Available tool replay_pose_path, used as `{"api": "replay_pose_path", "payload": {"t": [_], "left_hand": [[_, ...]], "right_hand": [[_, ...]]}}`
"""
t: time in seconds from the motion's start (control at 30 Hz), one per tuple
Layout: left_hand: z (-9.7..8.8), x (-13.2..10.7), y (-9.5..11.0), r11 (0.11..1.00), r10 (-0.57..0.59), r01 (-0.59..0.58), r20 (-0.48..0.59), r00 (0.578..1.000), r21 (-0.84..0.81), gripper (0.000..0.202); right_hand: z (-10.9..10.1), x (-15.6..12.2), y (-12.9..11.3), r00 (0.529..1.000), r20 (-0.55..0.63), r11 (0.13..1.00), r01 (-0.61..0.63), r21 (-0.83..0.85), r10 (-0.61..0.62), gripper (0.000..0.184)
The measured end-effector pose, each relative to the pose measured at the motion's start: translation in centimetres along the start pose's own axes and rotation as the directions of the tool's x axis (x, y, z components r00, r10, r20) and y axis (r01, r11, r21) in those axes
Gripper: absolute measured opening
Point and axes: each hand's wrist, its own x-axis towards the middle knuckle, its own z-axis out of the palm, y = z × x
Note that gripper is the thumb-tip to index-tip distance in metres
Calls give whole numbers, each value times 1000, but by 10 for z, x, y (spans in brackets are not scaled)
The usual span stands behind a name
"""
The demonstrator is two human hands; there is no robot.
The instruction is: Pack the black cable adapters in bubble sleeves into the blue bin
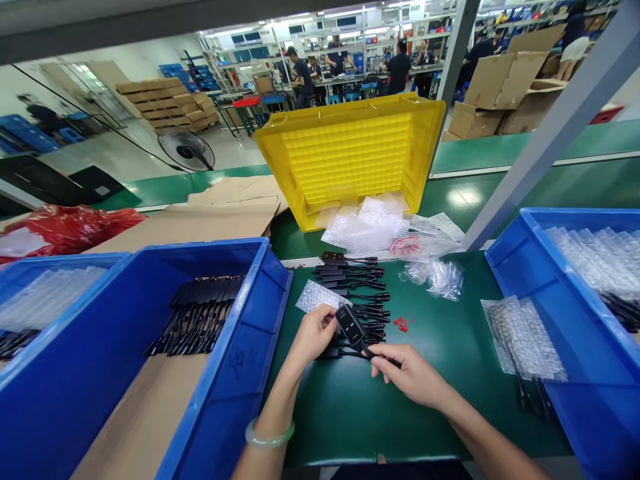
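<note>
A black cable adapter (351, 325) with a small rectangular body is held up over the green worktop. My left hand (314, 335) grips the far end of its body between thumb and fingers. Lower down, my right hand (407, 373) is closed around its cable. A bubble-wrap bag (316, 295) is just beyond my left fingers; whether they touch it, I cannot tell. Behind the held piece, a row of similar black adapters (350, 272) lies on the worktop, cable ends to the right. Small red pieces (401, 324) are scattered beside those ends.
Blue bins flank the worktop: the left bin (250, 333) contains black adapters, the right bin (550, 293) bubble-wrapped ones. Wrapped adapters (525, 337) lie near the right bin. A tilted yellow crate (350, 160) with bubble bags (373, 223) stands behind. A grey post (545, 133) slants at right.
</note>
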Motion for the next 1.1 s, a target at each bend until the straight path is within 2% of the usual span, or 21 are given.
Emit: {"api": "replay_pose_path", "payload": {"t": [0.23,0.4,0.6,0.77,0.9,1.1], "left_hand": [[13,0,5,983,-3,17,-75,997,185,4],[21,2,10,956,-16,45,-102,995,291,16],[21,2,17,939,-29,72,-131,991,336,11],[18,3,12,962,-41,84,-166,985,260,15],[9,-4,9,985,-55,86,-192,980,153,12],[0,-24,21,1000,-1,-6,-311,951,-22,10]], "right_hand": [[0,0,14,999,-42,1000,-10,-7,10,31],[-2,-3,16,998,-60,999,-35,-26,33,32],[-3,-2,14,998,-63,999,-13,-33,11,34],[-3,-3,14,997,-76,999,-28,-45,25,34],[-3,-4,15,998,-68,993,-25,-118,17,32],[1,-3,10,999,29,951,53,-304,-46,27]]}}
